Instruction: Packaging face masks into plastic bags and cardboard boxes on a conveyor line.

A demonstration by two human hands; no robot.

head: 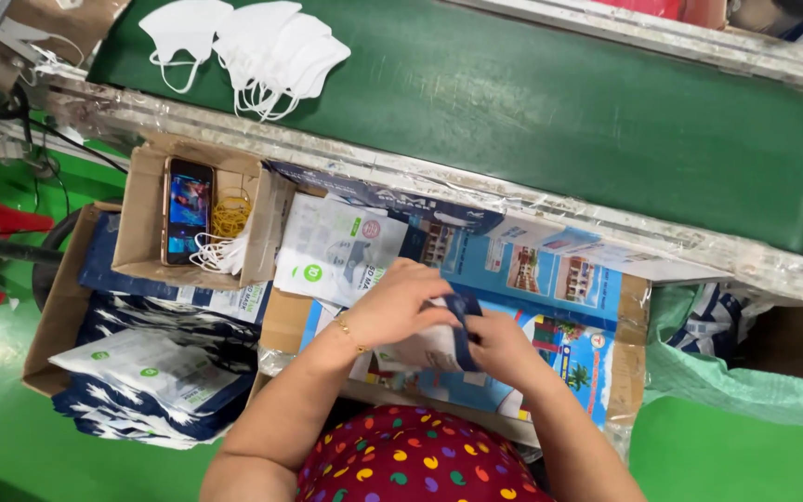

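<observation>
My left hand (400,302) and my right hand (499,346) are both closed on a white and dark blue pouch (434,342), held just above a cardboard work surface covered with a printed blue sheet (550,307). A gold bracelet sits on my left wrist. Flat empty pouches (336,249) lie just beyond my hands. Several white face masks (262,51) are piled on the green conveyor belt (532,102) at the top left.
A small cardboard box (141,214) on the left holds a lit phone (188,209), yellow rubber bands (230,218) and a few masks. Lower left, a larger box holds stacked pouches (155,372). A green plastic bag (727,381) lies at the right.
</observation>
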